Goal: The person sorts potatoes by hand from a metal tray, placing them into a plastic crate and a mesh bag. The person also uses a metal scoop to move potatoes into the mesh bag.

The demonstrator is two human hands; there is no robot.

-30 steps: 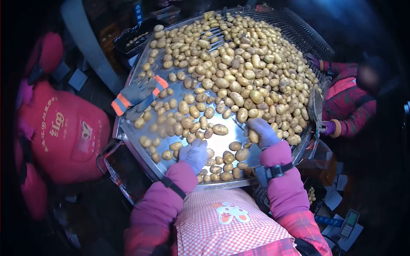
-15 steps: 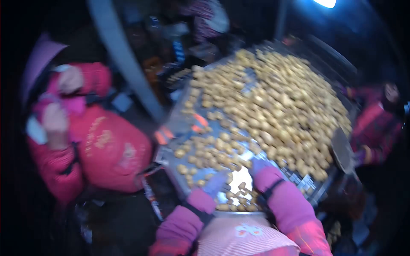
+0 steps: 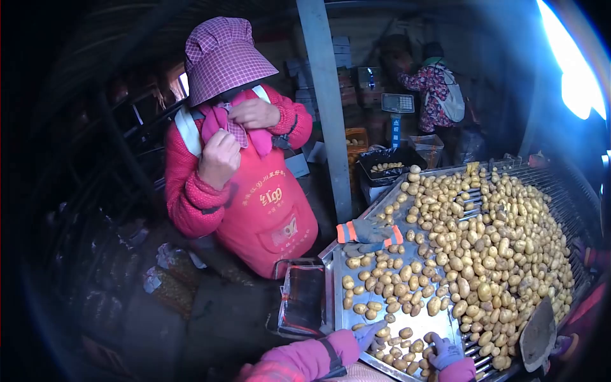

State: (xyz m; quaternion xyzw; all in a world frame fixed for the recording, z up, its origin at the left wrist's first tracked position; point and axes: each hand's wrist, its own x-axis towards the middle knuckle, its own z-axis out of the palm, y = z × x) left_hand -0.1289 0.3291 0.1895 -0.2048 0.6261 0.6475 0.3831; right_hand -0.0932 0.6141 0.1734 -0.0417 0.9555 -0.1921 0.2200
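Potatoes [image 3: 499, 258], far too many to count exactly, lie heaped between three and four o'clock on one metal sorting table [image 3: 449, 326], with a looser scatter toward five o'clock near the table's close edge. Two gloved hands of the wearer work at that edge. At five o'clock the left hand [image 3: 369, 335] reaches in with its fingers stretched forward over a few potatoes, seemingly touching one; whether it grips any, I cannot tell. Between four and five o'clock the right hand [image 3: 445, 352] is loosely curled, fingertips against potatoes in the same small group; I cannot tell if one is clamped. The two hands are apart, with potatoes between them. Two grey work gloves [image 3: 371, 231] with orange cuffs lie on the tabletop at four o'clock. One flat scoop-like plate [image 3: 538, 334] stands at the table's side toward four o'clock, a third person's purple-gloved hand [image 3: 565, 347] just beside it. At ten o'clock one co-worker [image 3: 267, 204] in a checked bonnet and red apron has both bare hands raised to a pink scarf. One more person [image 3: 436, 95] is at two o'clock, near one scale display [image 3: 398, 103]. One black-lined crate [image 3: 389, 155] between two and three o'clock holds several potatoes.
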